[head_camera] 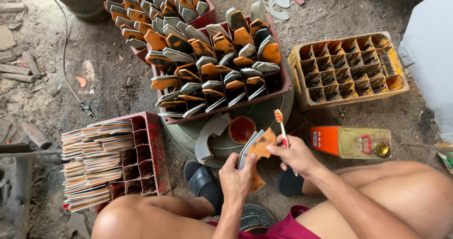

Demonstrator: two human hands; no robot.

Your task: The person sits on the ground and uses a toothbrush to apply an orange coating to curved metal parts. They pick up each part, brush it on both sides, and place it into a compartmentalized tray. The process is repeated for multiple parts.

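Note:
My left hand (pixel 236 176) grips a curved metal blade (pixel 257 148) that is partly coated orange, holding it upright in front of me. My right hand (pixel 295 155) holds a toothbrush (pixel 280 123) with orange-stained bristles pointing up, just right of the blade. A small round bowl of dark reddish-orange paint (pixel 241 129) sits on a round green metal base (pixel 188 134) just beyond the blade. A bare grey blade (pixel 208 136) lies on the base beside the bowl.
A red crate (pixel 283 85) packed with orange-painted blades stands ahead, another red crate (pixel 205 17) behind it. A red crate (pixel 148 154) at left holds stacked blades. An empty yellow compartment crate (pixel 302 55) and an orange metal can (pixel 351 142) are at right. My knees and black shoes (pixel 203 182) are below.

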